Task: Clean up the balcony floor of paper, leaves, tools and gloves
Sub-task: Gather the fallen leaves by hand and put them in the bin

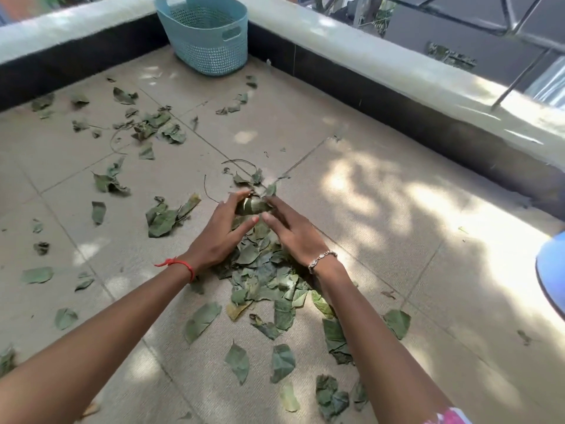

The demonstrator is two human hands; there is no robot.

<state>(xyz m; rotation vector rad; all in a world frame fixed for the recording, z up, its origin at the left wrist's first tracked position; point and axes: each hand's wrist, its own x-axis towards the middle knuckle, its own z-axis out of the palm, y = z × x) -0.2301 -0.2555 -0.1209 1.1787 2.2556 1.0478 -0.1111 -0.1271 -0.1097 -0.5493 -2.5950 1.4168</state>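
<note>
A pile of dry green leaves (263,270) lies on the tiled balcony floor in the middle of the view. My left hand (220,234) and my right hand (290,231) reach over its far end with fingers stretched out. Both press against a curled leaf (251,206) from either side. Many more leaves (159,127) are scattered to the left and far side, and others (282,362) lie near me. No paper, tools or gloves show in this view.
A light blue perforated basket (208,35) stands in the far corner against the low parapet wall (397,81). A blue rounded object (553,276) pokes in at the right edge. The tiles (412,224) on the right carry only a few scraps.
</note>
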